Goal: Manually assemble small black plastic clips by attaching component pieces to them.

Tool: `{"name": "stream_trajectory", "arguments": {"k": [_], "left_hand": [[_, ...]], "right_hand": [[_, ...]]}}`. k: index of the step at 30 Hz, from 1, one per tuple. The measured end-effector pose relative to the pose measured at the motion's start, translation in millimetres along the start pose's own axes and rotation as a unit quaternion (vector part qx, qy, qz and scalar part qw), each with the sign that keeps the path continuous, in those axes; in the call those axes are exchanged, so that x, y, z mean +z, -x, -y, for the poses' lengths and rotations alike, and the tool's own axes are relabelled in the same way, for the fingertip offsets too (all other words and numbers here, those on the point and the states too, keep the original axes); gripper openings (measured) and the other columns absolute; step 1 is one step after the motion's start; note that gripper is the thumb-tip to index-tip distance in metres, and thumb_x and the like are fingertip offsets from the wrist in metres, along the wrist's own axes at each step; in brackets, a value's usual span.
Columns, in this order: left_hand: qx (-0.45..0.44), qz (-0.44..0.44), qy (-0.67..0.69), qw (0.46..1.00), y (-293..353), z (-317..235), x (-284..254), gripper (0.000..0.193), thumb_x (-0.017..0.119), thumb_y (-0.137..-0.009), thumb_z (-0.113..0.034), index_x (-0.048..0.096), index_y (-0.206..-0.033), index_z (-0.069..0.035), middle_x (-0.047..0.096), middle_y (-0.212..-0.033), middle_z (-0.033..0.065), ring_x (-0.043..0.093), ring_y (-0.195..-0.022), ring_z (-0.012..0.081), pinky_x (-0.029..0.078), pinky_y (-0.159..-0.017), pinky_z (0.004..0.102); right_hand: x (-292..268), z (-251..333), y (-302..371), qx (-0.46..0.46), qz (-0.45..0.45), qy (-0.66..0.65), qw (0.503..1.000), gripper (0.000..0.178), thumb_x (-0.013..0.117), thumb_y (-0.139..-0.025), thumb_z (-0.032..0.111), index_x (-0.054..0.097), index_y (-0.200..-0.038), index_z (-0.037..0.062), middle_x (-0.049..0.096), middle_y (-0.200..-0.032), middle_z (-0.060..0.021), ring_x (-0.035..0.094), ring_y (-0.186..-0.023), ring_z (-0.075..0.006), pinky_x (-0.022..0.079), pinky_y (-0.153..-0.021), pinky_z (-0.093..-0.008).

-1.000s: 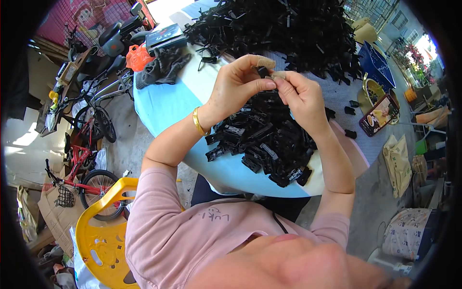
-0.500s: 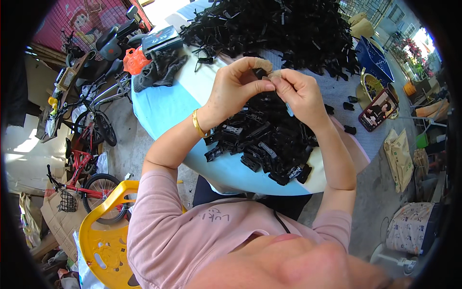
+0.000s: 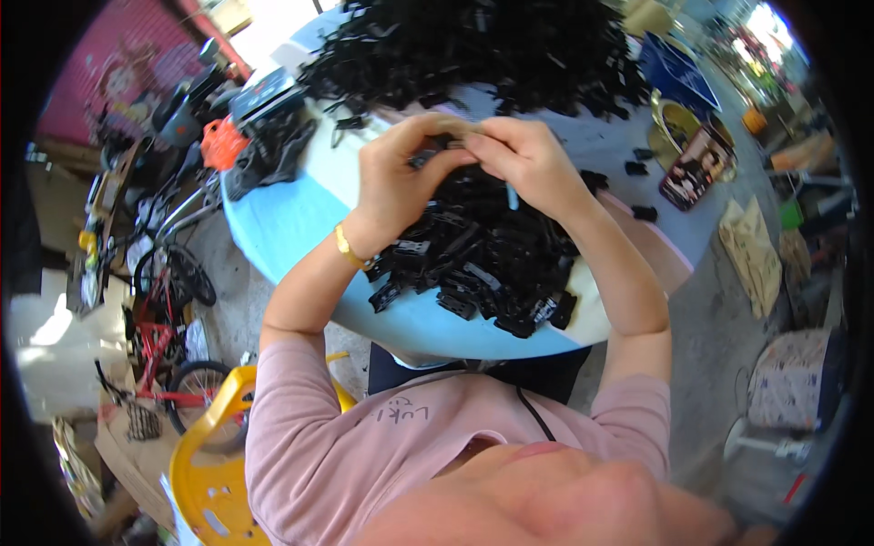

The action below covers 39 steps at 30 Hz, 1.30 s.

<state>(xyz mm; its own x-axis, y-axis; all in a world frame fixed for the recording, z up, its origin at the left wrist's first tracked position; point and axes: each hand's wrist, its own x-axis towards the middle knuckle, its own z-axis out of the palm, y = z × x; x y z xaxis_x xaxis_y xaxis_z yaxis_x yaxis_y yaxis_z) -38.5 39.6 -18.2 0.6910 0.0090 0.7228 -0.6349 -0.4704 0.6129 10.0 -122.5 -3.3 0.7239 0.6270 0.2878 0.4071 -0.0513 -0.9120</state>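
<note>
Above the table my left hand [image 3: 398, 173], with a gold bracelet [image 3: 346, 246] at the wrist, is closed on a small black plastic part, mostly hidden by the fingers. The pinched fingertips of my right hand [image 3: 528, 162] meet it at that part. From under the right hand sticks a thin light blue piece [image 3: 513, 197]; its other end is hidden. Just below both hands lies a pile of black plastic clips [image 3: 482, 264]. Farther back rises a much larger heap of black parts [image 3: 492, 55].
On the cloth-covered table [image 3: 273, 227], a dark cloth [image 3: 264, 159], orange plastic bag [image 3: 221, 144] and box [image 3: 267, 96] lie at left. A phone [image 3: 697, 168] leans by a gold-coloured pot [image 3: 675, 123] at right, near a blue basket [image 3: 675, 77]. A yellow chair [image 3: 209, 464] stands beside me.
The whole view has shifted, so the table and things on it appear farther left and higher. Both hands stay together at the fingertips, with the right hand turned slightly.
</note>
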Motion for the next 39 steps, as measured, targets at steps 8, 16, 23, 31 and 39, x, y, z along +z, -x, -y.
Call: {"name": "stream_trajectory", "arguments": {"k": [8,16,23,31,39], "left_hand": [[0.036,0.04,-0.117,0.992,5,-3,2,0.061,0.072,-0.067,-0.001,0.044,-0.122,-0.004,0.065,-0.093,0.0103,0.064,-0.077,0.0163,0.051,-0.066,0.0261],[-0.096,0.155,0.311,0.933,-6,-16,-20,0.08,0.076,-0.064,-0.004,0.031,-0.13,0.002,0.053,-0.116,0.0122,0.055,-0.104,0.0215,0.041,-0.094,0.0352],[-0.19,0.253,0.524,0.791,-7,8,-18,0.044,0.076,-0.067,-0.008,0.048,-0.099,0.0,0.059,-0.103,0.0165,0.061,-0.093,0.0291,0.049,-0.085,0.0412],[-0.238,0.178,0.397,0.868,-3,-4,-14,0.013,0.057,-0.083,-0.008,0.05,-0.091,0.0,0.06,-0.092,0.0122,0.063,-0.078,0.018,0.052,-0.073,0.0276],[-0.164,0.077,0.323,0.929,0,1,-8,0.025,0.056,-0.084,0.002,0.047,-0.107,0.002,0.059,-0.094,0.0081,0.061,-0.079,0.0129,0.051,-0.072,0.0245]], "right_hand": [[5,8,7,-0.145,-0.077,0.144,0.976,0.029,0.074,-0.071,0.017,0.062,-0.094,0.0036,0.044,-0.056,0.0037,0.039,-0.051,-0.0038,0.033,-0.046,-0.0212],[-21,14,4,-0.112,-0.023,-0.029,0.993,0.019,0.065,-0.081,0.011,0.061,-0.095,-0.0013,0.063,-0.079,-0.0019,0.054,-0.066,-0.0039,0.045,-0.059,-0.0191],[-16,19,8,-0.101,0.088,-0.135,0.982,0.017,0.063,-0.082,0.007,0.059,-0.095,-0.0022,0.062,-0.078,-0.0036,0.06,-0.07,-0.0086,0.05,-0.062,-0.0207],[-12,17,6,-0.135,0.039,-0.042,0.989,0.014,0.057,-0.085,0.006,0.059,-0.098,-0.0004,0.062,-0.077,-0.0032,0.058,-0.072,-0.0068,0.047,-0.066,-0.0201],[-3,11,6,-0.083,-0.053,0.098,0.99,0.013,0.052,-0.089,0.012,0.059,-0.089,0.0012,0.046,-0.06,0.0049,0.038,-0.054,-0.0019,0.031,-0.048,-0.0181]]}}
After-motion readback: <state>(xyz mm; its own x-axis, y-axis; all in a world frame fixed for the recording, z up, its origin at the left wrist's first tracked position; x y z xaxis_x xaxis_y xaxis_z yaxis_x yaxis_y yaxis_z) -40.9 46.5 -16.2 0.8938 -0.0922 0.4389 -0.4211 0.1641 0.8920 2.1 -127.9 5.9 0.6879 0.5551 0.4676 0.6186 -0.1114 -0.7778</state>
